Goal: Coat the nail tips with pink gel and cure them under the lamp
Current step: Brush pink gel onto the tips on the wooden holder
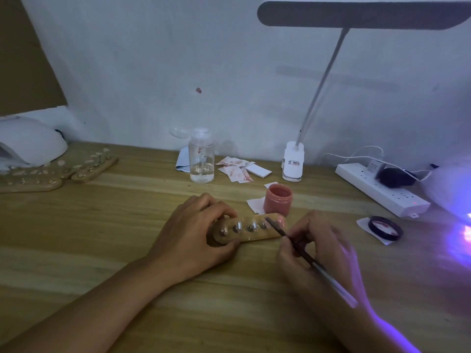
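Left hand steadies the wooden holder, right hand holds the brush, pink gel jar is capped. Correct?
No: the head view shows the pink gel jar open; a lid lies apart on paper. The left hand steadies the wooden holder; the right hand holds the brush.

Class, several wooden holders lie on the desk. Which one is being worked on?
The holder near the pink jar, gripped by the left hand, brush over it; the others lie untouched far left.

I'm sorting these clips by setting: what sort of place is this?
Probably a home nail-art desk: a wooden table against a wall, an open jar of pink gel, a brush over a wooden holder, and a white curing lamp far left.
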Motion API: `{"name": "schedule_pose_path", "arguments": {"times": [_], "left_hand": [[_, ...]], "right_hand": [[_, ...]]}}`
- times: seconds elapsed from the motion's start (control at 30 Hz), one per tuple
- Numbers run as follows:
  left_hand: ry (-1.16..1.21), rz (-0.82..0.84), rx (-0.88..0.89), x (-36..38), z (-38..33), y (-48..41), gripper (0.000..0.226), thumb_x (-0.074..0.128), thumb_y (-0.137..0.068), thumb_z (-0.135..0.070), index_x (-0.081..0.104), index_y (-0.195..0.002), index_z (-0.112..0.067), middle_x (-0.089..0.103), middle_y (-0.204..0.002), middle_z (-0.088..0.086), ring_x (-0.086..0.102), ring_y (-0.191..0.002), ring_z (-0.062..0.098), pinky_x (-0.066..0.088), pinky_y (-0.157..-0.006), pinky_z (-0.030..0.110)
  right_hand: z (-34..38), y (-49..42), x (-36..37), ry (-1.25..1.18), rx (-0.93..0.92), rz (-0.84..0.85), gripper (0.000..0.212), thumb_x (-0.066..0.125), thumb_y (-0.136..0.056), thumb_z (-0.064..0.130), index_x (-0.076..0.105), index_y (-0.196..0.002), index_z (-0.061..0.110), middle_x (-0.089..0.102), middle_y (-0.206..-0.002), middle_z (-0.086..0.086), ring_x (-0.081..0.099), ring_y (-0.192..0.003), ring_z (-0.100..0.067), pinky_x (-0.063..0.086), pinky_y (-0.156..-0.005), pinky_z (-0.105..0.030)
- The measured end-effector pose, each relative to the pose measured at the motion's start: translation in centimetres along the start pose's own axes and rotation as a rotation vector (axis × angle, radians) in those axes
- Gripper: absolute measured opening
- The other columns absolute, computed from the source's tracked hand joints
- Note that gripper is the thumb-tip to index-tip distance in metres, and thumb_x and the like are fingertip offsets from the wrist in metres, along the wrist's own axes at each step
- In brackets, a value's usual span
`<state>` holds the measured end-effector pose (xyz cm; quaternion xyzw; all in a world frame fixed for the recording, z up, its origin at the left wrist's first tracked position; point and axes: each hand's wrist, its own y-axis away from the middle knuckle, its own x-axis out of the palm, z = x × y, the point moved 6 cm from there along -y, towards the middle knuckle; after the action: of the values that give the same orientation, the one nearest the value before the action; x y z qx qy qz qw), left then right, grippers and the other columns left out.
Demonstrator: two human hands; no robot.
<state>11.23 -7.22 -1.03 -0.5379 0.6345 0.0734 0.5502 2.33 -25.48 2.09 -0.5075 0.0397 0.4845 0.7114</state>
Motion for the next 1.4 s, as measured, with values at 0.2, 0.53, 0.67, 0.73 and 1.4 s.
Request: {"name": "schedule_pose_path", "arguments": {"times": [0.2,0.53,0.67,0.73,1.4], "left_hand": [[-0.014,-0.001,0.005,0.0,0.0,0.0,0.045,0.058,-0.067,-0.065,0.062,-0.105,-0.042,0.049,-0.097,-0.023,0.048,-0.095,-0.003,0.034,-0.079,0.012],[-0.021,-0.001,0.007,0.0,0.0,0.0,0.043,0.059,-0.067,-0.065,0.061,-0.105,-0.043,0.048,-0.096,-0.024,0.047,-0.093,-0.005,0.033,-0.079,0.012],[-0.023,-0.001,0.004,0.0,0.0,0.0,0.043,0.060,-0.067,-0.065,0.062,-0.104,-0.042,0.049,-0.096,-0.024,0.047,-0.094,-0.004,0.035,-0.079,0.013],[-0.024,0.000,0.004,0.0,0.0,0.0,0.043,0.062,-0.067,-0.064,0.062,-0.104,-0.042,0.048,-0.097,-0.025,0.047,-0.094,-0.004,0.035,-0.079,0.013],[-0.001,0.006,0.006,0.2,0.2,0.0,0.043,0.060,-0.067,-0.064,0.063,-0.104,-0.042,0.050,-0.097,-0.025,0.047,-0.096,-0.006,0.037,-0.079,0.015]], "right_hand": [[0.1,0.2,-0.5,-0.002,-0.003,-0.029,0.014,0.057,-0.068,0.025,0.045,-0.074,0.027,0.054,-0.074,0.010,0.056,-0.069,-0.003,0.043,-0.069,-0.029],[-0.2,0.4,-0.5,-0.005,0.038,-0.037,0.014,0.059,-0.068,0.024,0.047,-0.074,0.027,0.057,-0.074,0.009,0.056,-0.073,-0.004,0.047,-0.069,-0.033],[-0.1,0.2,-0.1,-0.022,0.038,-0.007,0.015,0.064,-0.071,0.018,0.051,-0.077,0.023,0.059,-0.081,0.012,0.059,-0.074,-0.006,0.052,-0.074,-0.044],[-0.1,0.3,-0.1,-0.020,0.036,0.000,0.018,0.064,-0.068,0.017,0.049,-0.074,0.023,0.058,-0.076,0.011,0.058,-0.072,-0.007,0.052,-0.072,-0.043],[-1.1,0.2,-0.7,-0.130,0.122,-0.085,0.020,0.067,-0.074,0.010,0.051,-0.070,0.021,0.061,-0.070,0.000,0.059,-0.060,-0.017,0.052,-0.054,-0.036]]}}
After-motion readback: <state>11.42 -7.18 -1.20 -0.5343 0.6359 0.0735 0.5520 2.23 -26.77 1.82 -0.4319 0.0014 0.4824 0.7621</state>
